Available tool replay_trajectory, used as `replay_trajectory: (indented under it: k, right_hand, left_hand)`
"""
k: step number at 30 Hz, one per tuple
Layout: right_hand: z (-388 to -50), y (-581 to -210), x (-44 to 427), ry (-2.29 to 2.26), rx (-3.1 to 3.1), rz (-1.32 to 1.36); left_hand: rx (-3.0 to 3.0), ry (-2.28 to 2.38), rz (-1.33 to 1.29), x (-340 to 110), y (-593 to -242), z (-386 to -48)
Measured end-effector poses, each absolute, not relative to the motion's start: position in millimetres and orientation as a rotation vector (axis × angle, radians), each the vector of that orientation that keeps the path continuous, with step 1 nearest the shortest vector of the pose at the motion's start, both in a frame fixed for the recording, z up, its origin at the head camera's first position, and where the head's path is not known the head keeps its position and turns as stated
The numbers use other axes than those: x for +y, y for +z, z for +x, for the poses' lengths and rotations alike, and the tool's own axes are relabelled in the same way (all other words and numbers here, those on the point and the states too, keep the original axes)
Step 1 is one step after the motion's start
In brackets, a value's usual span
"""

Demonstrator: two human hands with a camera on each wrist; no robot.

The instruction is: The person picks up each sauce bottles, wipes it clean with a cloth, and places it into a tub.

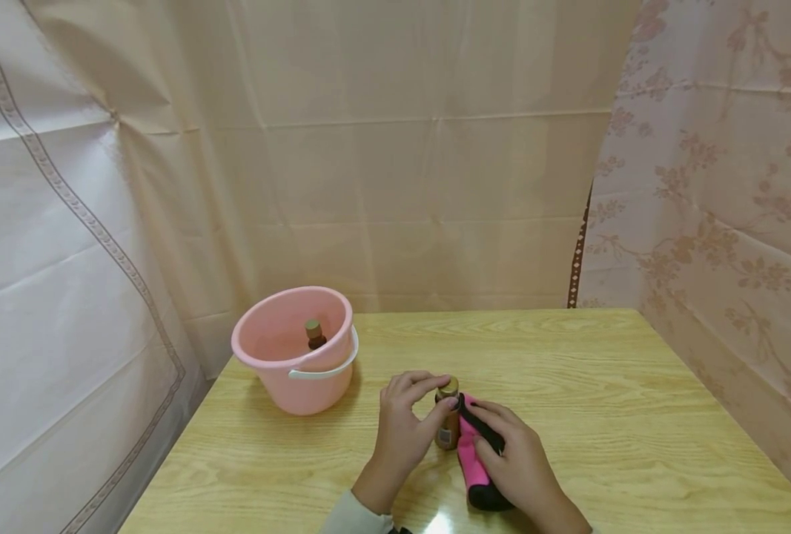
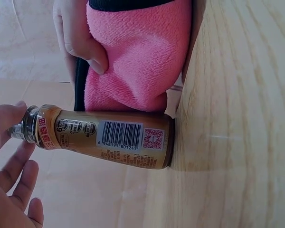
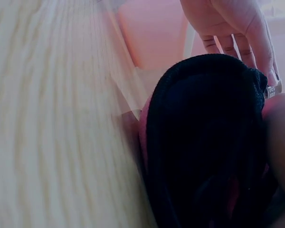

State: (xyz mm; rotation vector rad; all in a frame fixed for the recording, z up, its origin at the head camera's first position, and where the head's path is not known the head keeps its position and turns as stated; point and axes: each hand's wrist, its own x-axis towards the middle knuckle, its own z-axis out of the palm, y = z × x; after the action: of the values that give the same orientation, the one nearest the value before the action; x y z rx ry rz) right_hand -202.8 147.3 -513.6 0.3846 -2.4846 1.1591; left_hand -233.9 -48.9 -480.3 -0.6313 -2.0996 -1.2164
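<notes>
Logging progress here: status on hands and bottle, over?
Left hand pinches bottle near top. Right hand grips pink-black fabric item. Bottle upright; fabric item close beside it.

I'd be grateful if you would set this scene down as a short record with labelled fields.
Left hand: pinches the bottle near its top
Right hand: holds the pink-and-black fabric item
Bottle: upright on the table, gold cap on
Fabric item: on the table, close beside the bottle's right side
Bucket: pink, pale handle, at the table's far left
Inside bucket: a gold-capped object, lower part hidden
Table: light wood grain
Backdrop: hanging curtains
</notes>
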Motion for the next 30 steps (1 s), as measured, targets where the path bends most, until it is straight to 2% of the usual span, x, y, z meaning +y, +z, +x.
replay_trajectory:
  k: [30]
  right_hand:
    - [-197.3,-504.4,146.6,1.339,-2.061,0.512]
  left_hand:
    - [-2.061,-1.096,-0.657,-47.1,-481.9,-234.9]
